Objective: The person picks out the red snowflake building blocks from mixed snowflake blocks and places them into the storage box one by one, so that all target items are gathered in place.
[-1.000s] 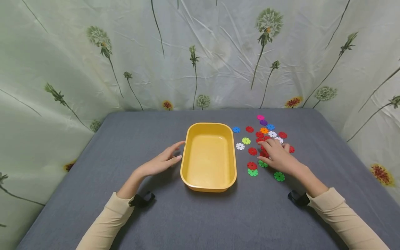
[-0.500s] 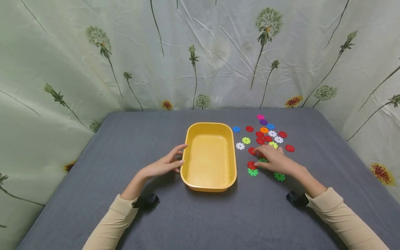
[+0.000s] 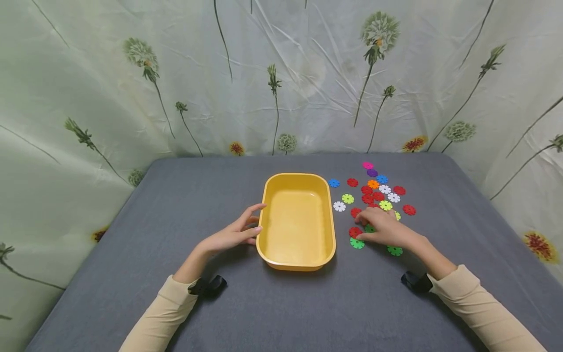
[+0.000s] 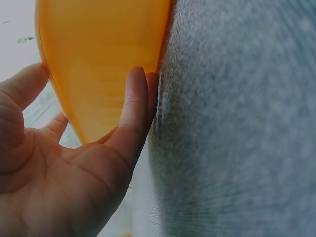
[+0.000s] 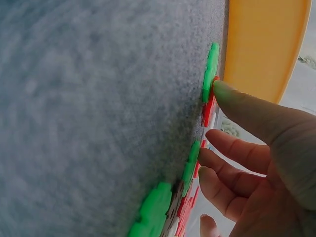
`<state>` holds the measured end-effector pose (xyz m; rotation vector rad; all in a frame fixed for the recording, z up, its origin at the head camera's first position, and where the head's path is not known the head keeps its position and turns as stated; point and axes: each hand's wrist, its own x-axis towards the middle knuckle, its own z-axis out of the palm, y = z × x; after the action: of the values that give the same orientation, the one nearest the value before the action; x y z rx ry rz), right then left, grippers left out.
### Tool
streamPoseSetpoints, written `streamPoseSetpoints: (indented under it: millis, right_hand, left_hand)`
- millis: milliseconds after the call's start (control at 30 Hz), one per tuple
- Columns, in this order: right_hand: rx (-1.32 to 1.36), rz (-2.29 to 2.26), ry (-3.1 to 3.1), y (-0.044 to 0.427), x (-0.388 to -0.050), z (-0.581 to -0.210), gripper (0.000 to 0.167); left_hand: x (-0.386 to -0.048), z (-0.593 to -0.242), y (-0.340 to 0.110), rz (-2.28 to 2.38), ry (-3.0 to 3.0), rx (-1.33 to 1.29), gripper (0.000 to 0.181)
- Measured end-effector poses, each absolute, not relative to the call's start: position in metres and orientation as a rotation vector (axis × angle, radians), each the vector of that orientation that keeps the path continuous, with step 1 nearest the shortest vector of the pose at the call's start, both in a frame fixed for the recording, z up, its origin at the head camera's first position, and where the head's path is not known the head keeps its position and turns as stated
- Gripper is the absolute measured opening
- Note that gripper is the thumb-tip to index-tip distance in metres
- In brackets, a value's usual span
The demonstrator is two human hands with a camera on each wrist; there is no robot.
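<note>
A yellow plastic basin [image 3: 295, 267] stands mid-table with nothing inside. My left hand [image 3: 228, 236] lightly holds its left wall: in the left wrist view the thumb touches the rim, one finger reaches behind it, and other fingers lie against the outer wall [image 4: 94, 64]. To the basin's right my right hand [image 3: 387, 229] is low over scattered notched building discs, fingers loosely bent. Its thumb tip touches or almost touches a red disc [image 3: 354, 232] that overlaps a green disc [image 3: 357, 243]. The right wrist view has no disc between the thumb and fingers [image 5: 242, 150]; the palm hides some discs.
More discs lie behind the right hand, among them a blue disc [image 3: 334, 183], a white disc [image 3: 339, 206] and a pink disc [image 3: 367, 165]. Grey cloth covers the table [image 3: 286, 313]. A flower-printed curtain [image 3: 316, 78] hangs along the back and sides.
The left hand has moved right, from beside the basin to a light hold on its wall. The right hand has slid left and nearer over the discs, uncovering red, yellow and white ones.
</note>
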<state>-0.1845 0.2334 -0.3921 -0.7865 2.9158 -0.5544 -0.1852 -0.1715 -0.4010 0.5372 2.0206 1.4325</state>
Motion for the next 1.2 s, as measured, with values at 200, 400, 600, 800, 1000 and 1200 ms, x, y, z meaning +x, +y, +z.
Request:
streamPoseSetpoints:
  millis: [200,400,600,800,1000,1200]
  right_hand:
    - [-0.776,-0.538,2.918,0.232,-0.185,-0.394,0.03]
    - [-0.789,-0.534,2.899,0.228,-0.187,-0.393,0.028]
    - [-0.795,-0.548,2.878,0.225,-0.19,-0.391,0.026]
    - [-0.839,-0.551,2.864,0.224,-0.194,-0.39,0.025]
    - [-0.872,-0.576,2.862,0.223,-0.195,-0.392,0.026]
    - [-0.871,-0.611,2.851,0.222,-0.194,-0.393,0.026]
  left_hand:
    - [-0.183,-0.402,-0.17,1.461,2.001,0.531,0.063]
    - [-0.183,-0.403,-0.168,1.497,1.987,0.516,0.063]
    - [-0.183,-0.402,-0.165,1.518,1.988,0.508,0.063]
    - [-0.182,-0.402,-0.162,1.538,1.993,0.499,0.062]
    - [-0.181,-0.403,-0.161,1.538,2.003,0.491,0.062]
    - [-0.179,-0.404,-0.16,1.547,2.0,0.473,0.063]
